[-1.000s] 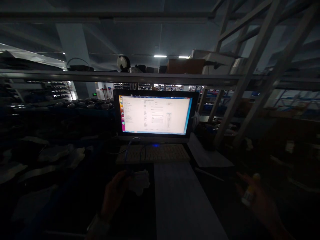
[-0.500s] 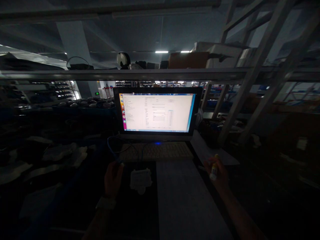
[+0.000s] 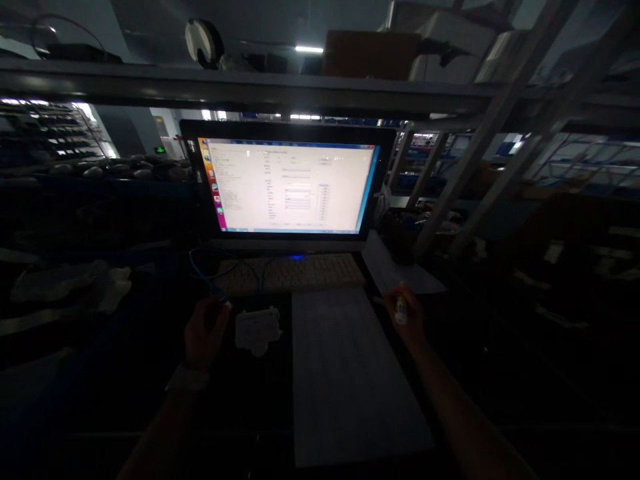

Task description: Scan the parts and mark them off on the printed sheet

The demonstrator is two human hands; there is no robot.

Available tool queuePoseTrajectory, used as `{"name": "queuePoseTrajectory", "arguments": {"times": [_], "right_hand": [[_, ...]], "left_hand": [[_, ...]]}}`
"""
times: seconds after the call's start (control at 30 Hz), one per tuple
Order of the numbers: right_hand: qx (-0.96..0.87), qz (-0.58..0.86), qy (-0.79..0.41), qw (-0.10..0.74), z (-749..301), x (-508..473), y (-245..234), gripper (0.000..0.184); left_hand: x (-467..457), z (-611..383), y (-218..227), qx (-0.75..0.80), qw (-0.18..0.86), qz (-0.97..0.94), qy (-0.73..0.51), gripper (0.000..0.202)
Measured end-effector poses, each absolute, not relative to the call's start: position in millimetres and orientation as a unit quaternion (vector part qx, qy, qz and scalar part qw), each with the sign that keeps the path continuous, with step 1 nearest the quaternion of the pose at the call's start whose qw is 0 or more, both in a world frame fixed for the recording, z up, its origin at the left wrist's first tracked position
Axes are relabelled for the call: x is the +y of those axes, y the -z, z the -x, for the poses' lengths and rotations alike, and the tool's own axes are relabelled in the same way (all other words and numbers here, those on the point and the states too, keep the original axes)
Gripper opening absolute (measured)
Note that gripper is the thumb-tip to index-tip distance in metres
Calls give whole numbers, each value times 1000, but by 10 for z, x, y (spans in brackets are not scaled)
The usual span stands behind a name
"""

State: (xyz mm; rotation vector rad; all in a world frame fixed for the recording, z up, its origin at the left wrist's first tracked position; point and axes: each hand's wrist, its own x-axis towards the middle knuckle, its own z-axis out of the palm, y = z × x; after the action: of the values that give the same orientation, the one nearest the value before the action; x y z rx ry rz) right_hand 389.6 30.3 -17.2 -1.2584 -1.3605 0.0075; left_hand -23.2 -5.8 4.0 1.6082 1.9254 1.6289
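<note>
In the dim light my left hand (image 3: 203,337) is closed, thumb and fingers pinched on the end of a blue cable (image 3: 200,267) that loops back toward the keyboard. To its right lies a white plastic part (image 3: 259,330) with a rounded tab at the bottom. My right hand (image 3: 411,317) is wrapped around a small white and yellow tube (image 3: 401,310), whose exact kind is too dark to tell. A large white sheet of paper (image 3: 345,373) lies between my hands.
A lit monitor (image 3: 290,187) stands behind a white keyboard (image 3: 300,272). Another paper sheet (image 3: 400,270) lies beyond my right hand. Pale wrapped parts (image 3: 70,287) are at the left. A shelf beam (image 3: 250,90) crosses above, with slanted metal posts (image 3: 480,147) at right.
The view has tilted down and closer, so the monitor and shelf appear higher and larger. My left hand keeps the cable end; my right hand keeps the tube, now tilted more toward me.
</note>
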Motion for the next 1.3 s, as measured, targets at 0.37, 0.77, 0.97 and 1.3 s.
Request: {"name": "queuePoseTrajectory", "arguments": {"times": [0.37, 0.77, 0.97, 1.3], "right_hand": [[-583, 550, -12, 598, -3888, 289, 161, 35], [-591, 552, -2, 588, -3906, 296, 171, 34], [-596, 544, -16, 590, -3908, 289, 180, 32], [-598, 550, -7, 582, -3899, 278, 167, 31]], "left_hand": [[-58, 235, -64, 649, 74, -546, -524, 37], [-58, 188, -96, 656, 93, -533, -527, 37], [-54, 191, -79, 649, 82, -541, -529, 35], [-47, 190, -63, 643, 81, -542, -535, 34]]}}
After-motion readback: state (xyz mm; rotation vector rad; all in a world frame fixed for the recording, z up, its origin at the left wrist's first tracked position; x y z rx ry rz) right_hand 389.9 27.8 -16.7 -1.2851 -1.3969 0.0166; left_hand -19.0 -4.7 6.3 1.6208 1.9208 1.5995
